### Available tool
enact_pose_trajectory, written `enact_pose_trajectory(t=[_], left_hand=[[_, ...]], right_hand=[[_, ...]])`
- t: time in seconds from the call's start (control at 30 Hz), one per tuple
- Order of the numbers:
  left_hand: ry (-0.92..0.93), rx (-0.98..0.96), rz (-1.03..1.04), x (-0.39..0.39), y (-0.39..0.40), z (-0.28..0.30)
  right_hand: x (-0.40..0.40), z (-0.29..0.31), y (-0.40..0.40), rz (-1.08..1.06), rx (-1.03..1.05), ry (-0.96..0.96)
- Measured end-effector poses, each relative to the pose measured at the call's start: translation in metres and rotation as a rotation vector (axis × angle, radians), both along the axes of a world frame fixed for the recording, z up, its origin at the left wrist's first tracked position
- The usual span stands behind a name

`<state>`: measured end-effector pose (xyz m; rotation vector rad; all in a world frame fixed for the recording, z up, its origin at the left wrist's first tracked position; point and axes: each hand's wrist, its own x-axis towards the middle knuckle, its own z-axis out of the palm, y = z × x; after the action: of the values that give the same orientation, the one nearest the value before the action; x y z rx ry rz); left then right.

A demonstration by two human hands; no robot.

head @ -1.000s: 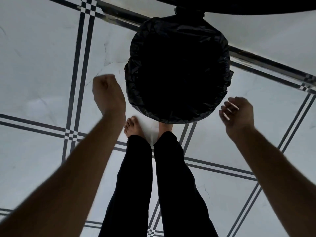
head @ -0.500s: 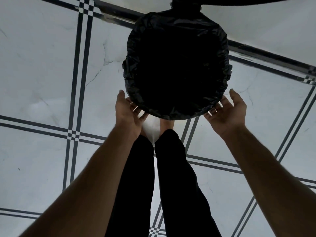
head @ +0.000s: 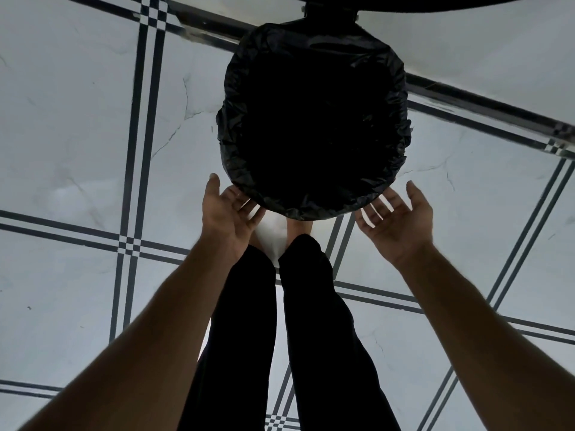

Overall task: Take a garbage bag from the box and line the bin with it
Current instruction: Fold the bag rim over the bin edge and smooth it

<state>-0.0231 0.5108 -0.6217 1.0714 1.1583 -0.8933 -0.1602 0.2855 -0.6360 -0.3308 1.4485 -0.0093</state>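
Note:
A round bin stands on the floor ahead of my feet, lined with a black garbage bag (head: 231,135) whose crinkled edge is folded over the rim all around. The bin's inside is dark and I cannot see into it. My left hand (head: 228,214) is open, palm up, at the bin's near left edge, its fingertips under the bag's overhang. My right hand (head: 396,217) is open too, palm up, at the near right edge with fingers reaching under the bag. No box is in view.
White marble floor tiles (head: 62,135) with dark double stripes surround the bin. My legs in black trousers (head: 249,337) and bare feet stand just below the bin. A dark metal threshold strip (head: 482,107) runs diagonally behind it, and a dark object (head: 404,3) overhangs the top edge.
A second ago both hands were loose fists apart from the bin. They have opened and moved in under the bag's near rim on either side.

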Motion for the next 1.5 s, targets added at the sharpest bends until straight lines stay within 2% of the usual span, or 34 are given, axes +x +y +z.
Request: enact_pose_trajectory(t=[0.17,0.3,0.57,0.63,0.7,0.77,0.83,0.9,1.03,1.13,1.27,1.5], left_hand=[[0.015,0.008,0.039,0.002,0.001,0.002],[0.027,0.007,0.076,0.002,0.0,0.003],[0.054,-0.033,0.05,-0.013,-0.006,-0.001],[0.062,-0.051,0.068,-0.015,-0.006,-0.001],[0.07,-0.052,0.083,-0.016,-0.006,-0.001],[0.072,-0.037,0.084,-0.015,-0.006,-0.001],[0.062,-0.01,0.047,-0.013,-0.005,-0.001],[0.053,0.017,0.019,-0.012,-0.005,-0.003],[0.03,0.035,0.018,-0.008,-0.006,-0.005],[0.013,0.042,0.018,-0.007,-0.006,-0.005],[0.01,0.029,0.008,-0.007,-0.005,-0.004],[-0.011,0.027,-0.031,-0.007,-0.006,-0.002]], right_hand=[[-0.011,0.004,0.023,-0.027,0.135,-0.098],[-0.005,0.004,0.031,-0.058,0.135,-0.148],[0.0,-0.001,0.029,-0.098,0.039,-0.052],[0.003,0.0,0.024,-0.029,0.016,-0.005],[0.01,-0.001,0.019,0.178,-0.091,0.103],[0.018,-0.004,0.01,0.434,-0.385,0.273],[0.026,-0.005,-0.005,0.453,-0.667,0.358],[0.039,0.0,-0.024,0.415,-0.779,0.341],[0.066,0.009,-0.052,0.613,-0.671,0.136],[0.074,0.008,-0.058,0.701,-0.575,0.097],[0.075,0.006,-0.063,0.72,-0.482,0.047],[0.077,-0.001,-0.068,0.562,-0.345,-0.024]])
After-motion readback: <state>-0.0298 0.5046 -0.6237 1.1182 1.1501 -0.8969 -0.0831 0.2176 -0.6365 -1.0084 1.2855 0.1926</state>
